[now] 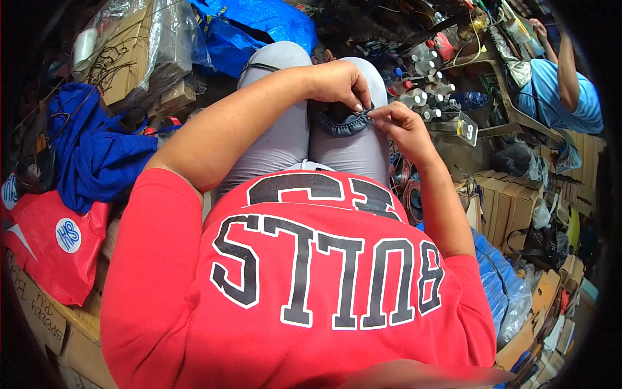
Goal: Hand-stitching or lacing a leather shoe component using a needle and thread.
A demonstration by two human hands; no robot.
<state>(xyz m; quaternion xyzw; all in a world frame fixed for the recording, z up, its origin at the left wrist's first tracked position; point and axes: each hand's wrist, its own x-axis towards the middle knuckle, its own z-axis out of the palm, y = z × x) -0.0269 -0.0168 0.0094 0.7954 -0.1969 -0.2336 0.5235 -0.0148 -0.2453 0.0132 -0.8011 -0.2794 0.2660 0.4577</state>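
Dark, glossy material, pleated along its rim: the gathered piece (346,126) rests on the person's right thigh, at 1 o'clock from the middle of the view. Left hand (338,83) arches over it from 12 o'clock, thumb and forefinger close together at the piece's upper right edge; cannot tell whether they pinch it. Right hand (400,126), between 1 and 2 o'clock, has thumb and forefinger clamped on the piece's right end, fingertips just beside those of the left. Grey trousers (275,139) lie beneath. Surroundings: blue tarpaulin (269,32) at 11–12 o'clock; blue cloth (97,152) at 9–10, overlapping a red bag (58,266) toward 8–9; plastic bottles (424,68), many capped, at 1–2; co-worker's light blue sleeve (541,84) at 2; cardboard (502,204) stacked at 3.
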